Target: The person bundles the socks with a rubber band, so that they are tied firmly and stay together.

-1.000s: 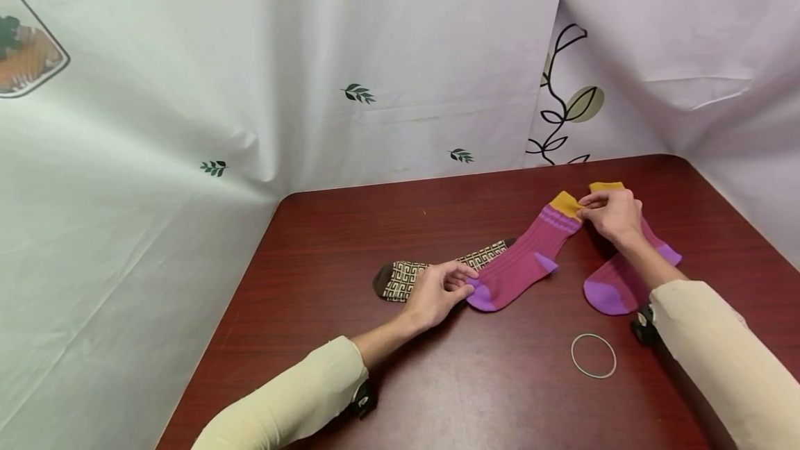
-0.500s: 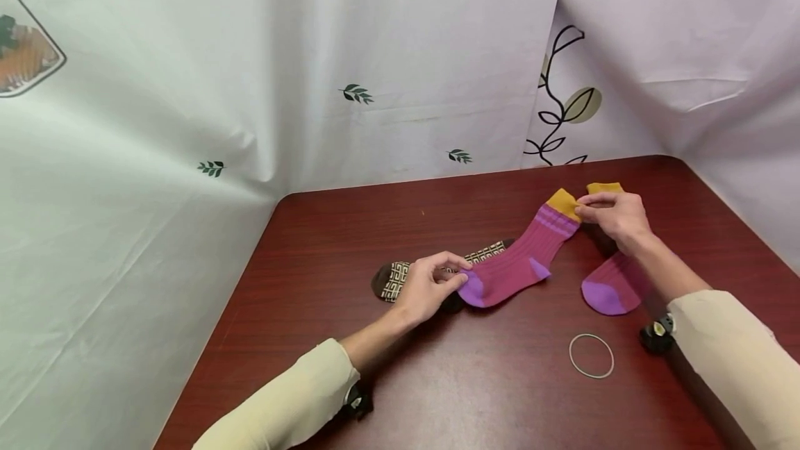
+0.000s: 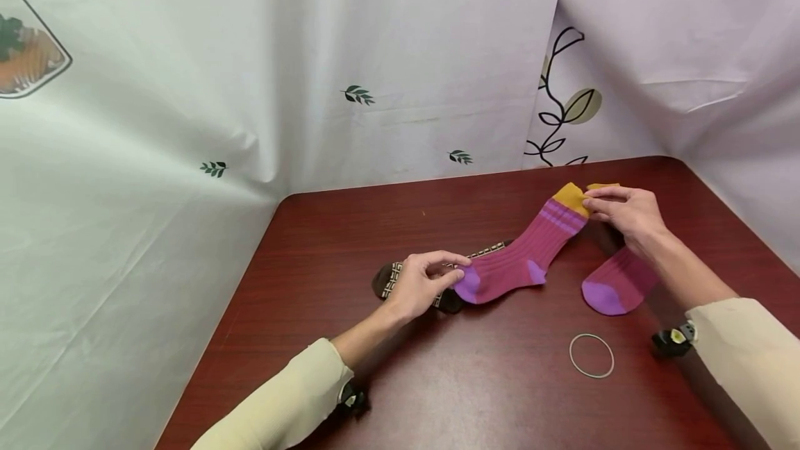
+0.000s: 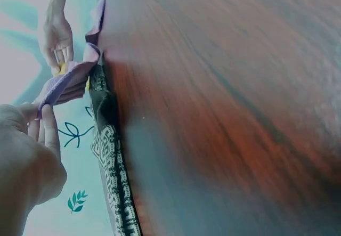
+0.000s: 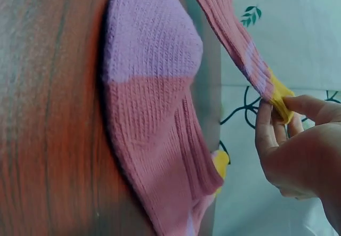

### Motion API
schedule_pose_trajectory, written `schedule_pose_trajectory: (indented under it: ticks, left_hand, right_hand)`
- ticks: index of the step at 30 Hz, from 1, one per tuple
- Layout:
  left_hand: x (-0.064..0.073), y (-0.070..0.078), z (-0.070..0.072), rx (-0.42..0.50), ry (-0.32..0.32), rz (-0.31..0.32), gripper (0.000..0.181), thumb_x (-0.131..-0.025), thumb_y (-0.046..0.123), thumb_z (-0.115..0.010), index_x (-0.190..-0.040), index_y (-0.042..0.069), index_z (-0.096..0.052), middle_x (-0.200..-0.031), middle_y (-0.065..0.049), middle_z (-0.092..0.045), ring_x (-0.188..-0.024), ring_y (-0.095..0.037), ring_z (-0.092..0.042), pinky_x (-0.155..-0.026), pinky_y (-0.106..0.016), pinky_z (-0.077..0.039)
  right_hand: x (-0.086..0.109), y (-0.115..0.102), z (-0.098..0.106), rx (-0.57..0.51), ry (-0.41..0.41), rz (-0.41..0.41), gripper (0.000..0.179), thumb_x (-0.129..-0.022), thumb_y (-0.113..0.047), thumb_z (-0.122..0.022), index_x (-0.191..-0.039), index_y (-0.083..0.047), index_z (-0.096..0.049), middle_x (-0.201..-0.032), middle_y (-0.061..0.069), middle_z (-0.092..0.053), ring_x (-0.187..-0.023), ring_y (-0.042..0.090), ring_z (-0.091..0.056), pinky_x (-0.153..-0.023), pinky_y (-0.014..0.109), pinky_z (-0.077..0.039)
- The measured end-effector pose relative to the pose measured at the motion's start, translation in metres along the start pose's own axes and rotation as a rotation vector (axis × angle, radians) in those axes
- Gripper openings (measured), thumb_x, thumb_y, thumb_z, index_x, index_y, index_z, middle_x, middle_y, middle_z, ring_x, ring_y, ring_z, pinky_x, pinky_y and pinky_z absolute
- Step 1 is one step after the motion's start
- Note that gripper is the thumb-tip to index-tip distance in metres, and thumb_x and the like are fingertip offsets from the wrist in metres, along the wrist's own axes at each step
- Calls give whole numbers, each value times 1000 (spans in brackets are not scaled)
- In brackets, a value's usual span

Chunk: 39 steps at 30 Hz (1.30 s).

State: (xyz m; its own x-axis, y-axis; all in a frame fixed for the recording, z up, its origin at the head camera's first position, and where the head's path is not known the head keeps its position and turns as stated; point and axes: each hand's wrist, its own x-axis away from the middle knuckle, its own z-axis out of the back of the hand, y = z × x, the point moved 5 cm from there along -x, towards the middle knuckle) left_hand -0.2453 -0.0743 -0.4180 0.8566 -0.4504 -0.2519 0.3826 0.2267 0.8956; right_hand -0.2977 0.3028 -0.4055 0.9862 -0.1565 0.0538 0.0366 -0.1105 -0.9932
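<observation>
Your L fingers (image 4: 50, 130) pinch pink sock (image 3: 521, 253) by toe, R fingers (image 5: 264, 129) by cuff; L slip cd foul patterned sock (image 4: 110, 153), 9 o'clock

Left grip (image 3: 415, 285) pinches purple toe (image 3: 467, 286) of a pink sock (image 3: 521, 255); right grip (image 3: 630, 215) has its yellow cuff (image 3: 569, 198). Matching second sock (image 3: 619, 283) on table (image 3: 487, 387), partly behind right forearm (image 3: 694, 269). Patterned brown sock (image 3: 387, 279) partly hidden behind left grip; pale ring (image 3: 590, 334) near second sock.
</observation>
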Motion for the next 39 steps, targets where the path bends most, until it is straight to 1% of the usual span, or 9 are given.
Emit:
schedule_pose_trajectory:
  ticks: [3,10,12,15,18,24,28,33,39]
  left_hand:
    - [1,2,-1,30,-26,1,22,-98,8,-77,-119,14,-81,-99,-1,-80,-66,-10,-59,-57,-21,-43]
    - [2,9,1,103,-80,-28,29,-98,3,-76,-126,11,-78,-115,-4,-78,-92,-14,-75,-76,-22,-56]
    - [3,11,3,114,-82,-30,29,-98,4,-76,-126,12,-78,-112,-6,-78,-90,-17,-75,-73,-22,-54]
    - [5,13,7,118,-78,-33,29,-98,6,-76,-126,13,-78,-108,-5,-78,-84,-19,-72,-70,-22,-52]
    - [6,15,13,108,-61,-41,27,-99,7,-76,-125,11,-79,-110,-3,-79,-83,-17,-71,-72,-23,-54]
    - [8,16,28,82,-11,-67,23,-99,6,-76,-121,7,-80,-113,-4,-80,-89,-13,-74,-81,-26,-59]
    - [11,16,42,65,29,-88,22,-98,5,-77,-120,5,-80,-112,-6,-80,-89,-14,-74,-79,-26,-59]
    - [15,15,61,59,96,-72,23,-97,5,-78,-119,7,-81,-112,-5,-80,-88,-14,-73,-78,-26,-59]
    - [24,12,79,43,134,-26,24,-96,6,-79,-120,9,-81,-109,-6,-80,-86,-15,-73,-77,-28,-60]
  right_hand:
    - [5,-4,2,-98,-6,-7,19,-94,3,-78,-89,-14,-85,-84,-7,-76,-71,5,-73,-67,20,-60]
    - [16,-14,8,-187,-7,-37,16,-93,3,-79,-91,-12,-83,-83,-2,-78,-72,8,-73,-68,23,-61]
    - [19,-17,9,-201,-8,-35,15,-93,3,-79,-91,-11,-83,-83,-1,-78,-71,8,-73,-67,24,-61]
    - [22,-23,11,-214,-13,-26,14,-94,3,-78,-92,-10,-84,-85,0,-78,-73,10,-74,-66,25,-61]
    - [25,-28,10,-221,-25,-23,15,-94,3,-77,-94,-10,-85,-88,-1,-78,-75,10,-75,-67,26,-61]
    - [31,-32,0,-319,-98,-55,21,-97,10,-70,-99,-6,-85,-92,5,-80,-81,13,-76,-71,28,-62]
    - [34,-34,-7,-291,-114,-77,22,-96,10,-71,-98,-7,-85,-92,5,-80,-83,12,-76,-76,26,-61]
    - [36,-36,-16,-238,-142,-64,24,-94,13,-72,-97,-7,-85,-93,2,-79,-84,10,-75,-77,23,-60]
    - [38,-38,-26,-54,-166,-7,22,-92,8,-78,-97,-12,-85,-90,-3,-78,-79,6,-71,-70,17,-56]
